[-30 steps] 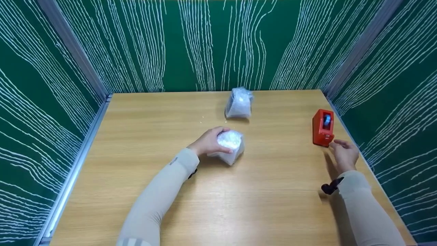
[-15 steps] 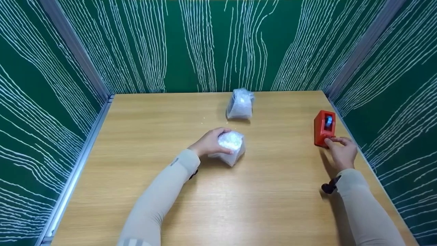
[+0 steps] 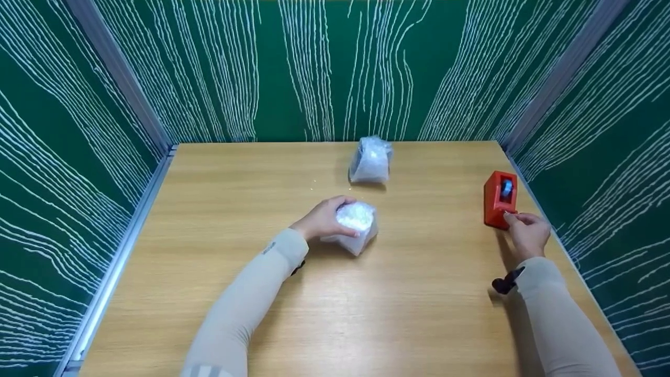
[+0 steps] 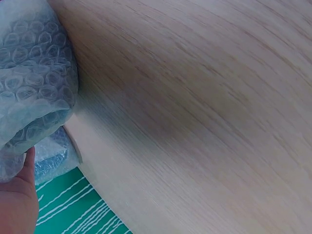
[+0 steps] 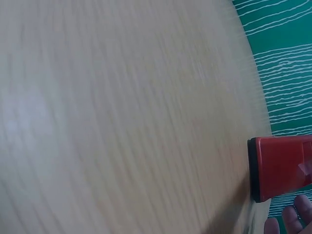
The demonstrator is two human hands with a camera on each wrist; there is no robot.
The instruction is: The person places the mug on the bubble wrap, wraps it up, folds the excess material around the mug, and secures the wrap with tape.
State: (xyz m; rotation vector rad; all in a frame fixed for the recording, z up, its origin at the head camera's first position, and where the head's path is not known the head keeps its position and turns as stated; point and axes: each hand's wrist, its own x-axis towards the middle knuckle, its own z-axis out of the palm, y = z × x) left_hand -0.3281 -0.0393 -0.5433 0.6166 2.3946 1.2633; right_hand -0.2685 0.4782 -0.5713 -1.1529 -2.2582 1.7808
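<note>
My left hand (image 3: pixel 327 217) grips a bubble-wrapped bundle (image 3: pixel 356 222) on the table, thumb on the near side and fingers at the far side. In the left wrist view the bubble wrap (image 4: pixel 34 68) fills the upper left, with a loose fold above part of the hand (image 4: pixel 19 200). At the table's right side stands a red tape dispenser (image 3: pixel 493 201). My right hand (image 3: pixel 529 235) is at its front end, thumb and forefinger pinching at the cutter, where the tape end is too small to make out. The right wrist view shows the dispenser (image 5: pixel 280 168) cut off by the frame, with several fingertips (image 5: pixel 292 219) below it.
A second bubble-wrapped bundle (image 3: pixel 371 162) stands near the back edge of the wooden table (image 3: pixel 419 303). Small white specks lie between the bundles and to their left. Green walls (image 3: pixel 356 68) with white lines enclose the back and sides, close beside the dispenser.
My right thumb and forefinger have moved from just beside the dispenser's front onto its cutter end, then slightly back. The left hand keeps its grip on the bundle; the view has shifted slightly.
</note>
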